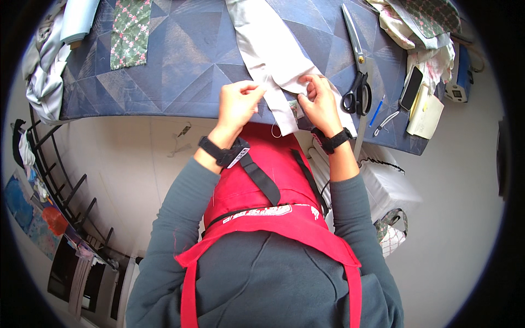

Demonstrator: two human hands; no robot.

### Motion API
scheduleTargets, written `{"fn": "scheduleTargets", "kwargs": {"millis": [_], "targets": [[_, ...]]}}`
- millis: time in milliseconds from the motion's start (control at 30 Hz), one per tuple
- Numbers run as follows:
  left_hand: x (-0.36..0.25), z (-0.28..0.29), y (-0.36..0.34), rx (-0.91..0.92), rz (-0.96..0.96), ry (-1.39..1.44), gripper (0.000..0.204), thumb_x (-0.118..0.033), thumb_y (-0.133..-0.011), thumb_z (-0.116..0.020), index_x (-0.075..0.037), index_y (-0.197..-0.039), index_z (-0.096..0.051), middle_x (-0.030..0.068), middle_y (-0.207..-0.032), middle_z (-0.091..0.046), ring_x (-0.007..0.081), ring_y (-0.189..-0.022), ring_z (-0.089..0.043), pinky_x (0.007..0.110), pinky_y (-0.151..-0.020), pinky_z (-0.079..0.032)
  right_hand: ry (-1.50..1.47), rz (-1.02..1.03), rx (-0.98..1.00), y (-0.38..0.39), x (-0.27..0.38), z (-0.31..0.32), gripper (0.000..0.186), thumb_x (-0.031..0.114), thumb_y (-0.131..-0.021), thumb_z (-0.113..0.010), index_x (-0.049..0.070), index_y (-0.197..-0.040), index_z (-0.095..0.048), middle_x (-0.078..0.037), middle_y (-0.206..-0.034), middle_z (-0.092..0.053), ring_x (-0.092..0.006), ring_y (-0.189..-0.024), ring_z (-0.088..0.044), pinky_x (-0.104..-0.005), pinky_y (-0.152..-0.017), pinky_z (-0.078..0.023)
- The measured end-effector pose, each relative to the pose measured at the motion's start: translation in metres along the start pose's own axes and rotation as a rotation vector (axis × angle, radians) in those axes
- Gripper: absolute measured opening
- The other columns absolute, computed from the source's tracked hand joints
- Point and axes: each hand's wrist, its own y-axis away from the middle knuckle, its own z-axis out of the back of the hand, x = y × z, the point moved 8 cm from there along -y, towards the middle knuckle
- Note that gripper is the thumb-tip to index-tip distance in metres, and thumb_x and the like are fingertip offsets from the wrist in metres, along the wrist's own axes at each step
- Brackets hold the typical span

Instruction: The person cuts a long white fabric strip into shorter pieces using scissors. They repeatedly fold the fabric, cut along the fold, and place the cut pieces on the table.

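Observation:
A long strip of white fabric (273, 41) runs from the far edge of the picture to the near edge of the table, its lower end parted into two bands. My left hand (239, 105) is closed in a pinch at the left border of the fabric; what its fingertips hold is too small to make out. A thin loop of thread (275, 131) shows below, beside the fabric's near end. My right hand (320, 105) has thumb and fingers bent together on the right band of the white fabric. Next to its thumb lies a small patterned patch (296, 109), partly covered.
On the blue patterned tablecloth (191, 60) lie black-handled scissors (359, 82), a blue pen (377, 112), a phone (410, 88) and yellowish paper (425, 117). A green floral piece (130, 35) and a pale blue roll (78, 21) are at the left. Cloth is heaped at both sides.

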Motion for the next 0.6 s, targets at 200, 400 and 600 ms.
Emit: {"fn": "scheduleTargets", "kwargs": {"millis": [200,400,600], "targets": [[-0.014,0.005,0.015,0.055,-0.033,-0.036,0.018,-0.017,-0.09,-0.079,0.001,-0.094,-0.077,-0.0008,-0.072,-0.067,0.0033,-0.054,-0.052,0.02,-0.048,-0.04,-0.361,-0.249,0.063,0.002,0.003,-0.019,0.017,0.014,-0.09,-0.073,0.001,-0.1,-0.073,-0.003,-0.08,-0.065,-0.0105,-0.073,-0.061,-0.0288,-0.069,-0.049],[-0.016,-0.018,0.033,0.218,-0.076,-0.299,0.019,-0.019,-0.088,-0.079,0.0,-0.091,-0.078,-0.001,-0.067,-0.069,0.0055,-0.056,-0.06,0.024,-0.051,-0.047,-0.401,-0.08,-0.004,0.004,0.049,-0.026,0.018,0.017,-0.091,-0.075,-0.001,-0.091,-0.074,-0.005,-0.079,-0.069,-0.0114,-0.073,-0.062,-0.0268,-0.066,-0.049],[-0.086,0.092,-0.051,-0.178,-0.302,-0.072,0.018,-0.01,-0.091,-0.074,0.0,-0.106,-0.074,0.0017,-0.09,-0.073,0.0079,-0.078,-0.066,0.024,-0.071,-0.053,-0.302,0.318,0.165,0.011,0.088,-0.006,0.009,0.003,-0.088,-0.072,0.0,-0.083,-0.065,-0.011,-0.097,-0.069,-0.0173,-0.073,-0.059,-0.0306,-0.063,-0.045]]}}
